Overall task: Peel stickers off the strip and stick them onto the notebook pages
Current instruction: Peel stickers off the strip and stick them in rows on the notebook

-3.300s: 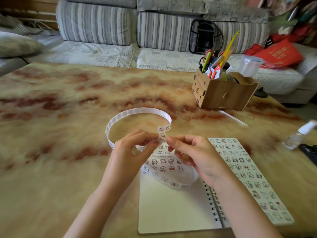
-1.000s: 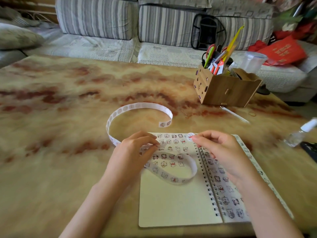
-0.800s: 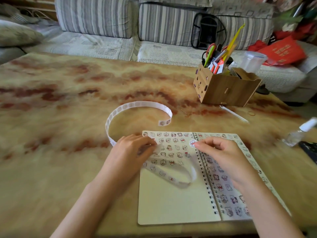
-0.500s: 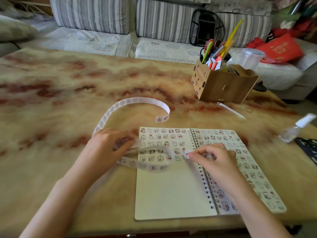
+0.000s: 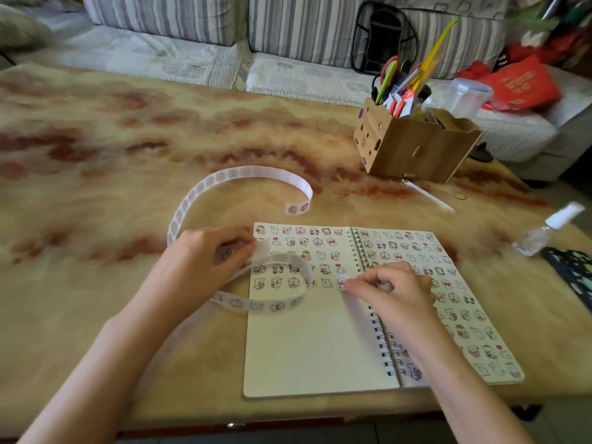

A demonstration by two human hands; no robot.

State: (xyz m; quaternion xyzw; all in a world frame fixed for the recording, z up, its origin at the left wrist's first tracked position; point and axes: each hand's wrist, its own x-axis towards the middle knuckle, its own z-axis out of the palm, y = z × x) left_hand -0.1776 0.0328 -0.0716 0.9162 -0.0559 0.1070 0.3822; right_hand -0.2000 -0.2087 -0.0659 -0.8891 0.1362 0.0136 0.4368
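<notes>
An open spiral notebook (image 5: 314, 347) lies on the table in front of me, its top rows and right page covered with small cartoon stickers. A long white sticker strip (image 5: 243, 174) curls over the table and loops back over the left page. My left hand (image 5: 205, 261) pinches the strip at the notebook's upper left corner. My right hand (image 5: 390, 290) holds a single round sticker (image 5: 342, 281) at its fingertips, touching the left page near the spiral, at the end of the lowest sticker row.
A wooden organiser box (image 5: 413, 149) with scissors and pens stands at the back right. A white stick (image 5: 427, 195) lies before it. A small spray bottle (image 5: 544, 232) and a dark patterned object (image 5: 573, 270) lie at the right edge. A striped sofa (image 5: 224, 20) runs behind the table.
My right hand peeled a sticker off the strip, then carried it down to the left page near the spiral. My left hand lowered the strip toward the notebook's left edge.
</notes>
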